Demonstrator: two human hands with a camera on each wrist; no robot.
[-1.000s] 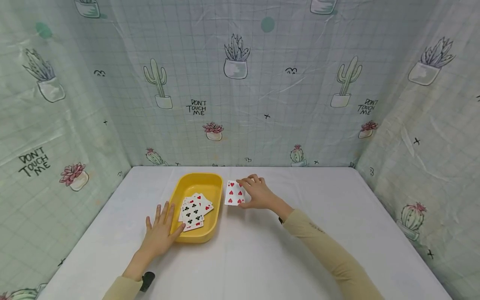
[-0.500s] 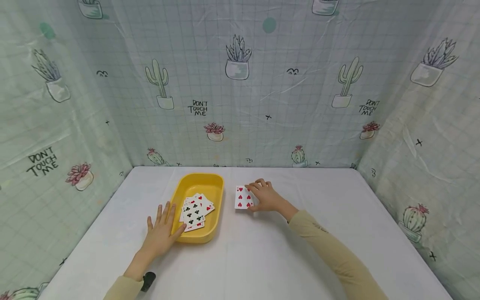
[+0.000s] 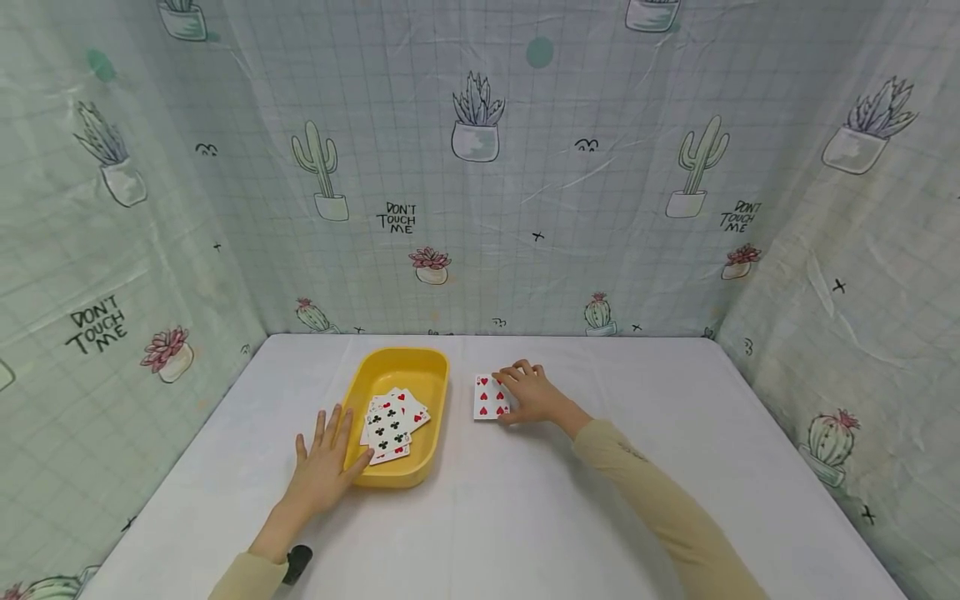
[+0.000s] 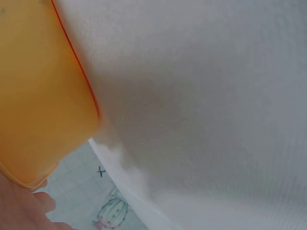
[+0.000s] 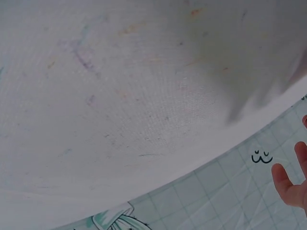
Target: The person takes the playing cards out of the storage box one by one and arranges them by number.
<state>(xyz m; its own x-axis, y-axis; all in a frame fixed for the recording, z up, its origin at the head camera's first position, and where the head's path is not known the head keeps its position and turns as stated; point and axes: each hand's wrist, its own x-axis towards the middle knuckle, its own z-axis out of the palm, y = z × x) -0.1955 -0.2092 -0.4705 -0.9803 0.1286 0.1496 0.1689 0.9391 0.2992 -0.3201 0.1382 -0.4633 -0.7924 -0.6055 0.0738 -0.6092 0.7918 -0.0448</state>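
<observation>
My right hand (image 3: 534, 397) holds a six of hearts playing card (image 3: 486, 398) face up, with the thumb at its lower right corner and a finger at its top edge. The card is to the right of a yellow tray (image 3: 397, 373). Inside the tray lies a loose pile of playing cards (image 3: 388, 427), a six of clubs on top. My left hand (image 3: 322, 468) rests at the tray's left rim, fingers spread and thumb over the edge. In the left wrist view the tray's wall (image 4: 45, 91) fills the left side; the right wrist view shows only fingertips (image 5: 284, 186).
A white cloth (image 3: 517, 508) covers the table. Patterned fabric (image 3: 525, 192) with cactus drawings rises at the back and both sides. A dark band (image 3: 297, 563) is at my left wrist.
My right hand has moved right and slightly toward me with the six of hearts, away from the tray, slowing in the last half second. The left hand stays at the tray rim.
</observation>
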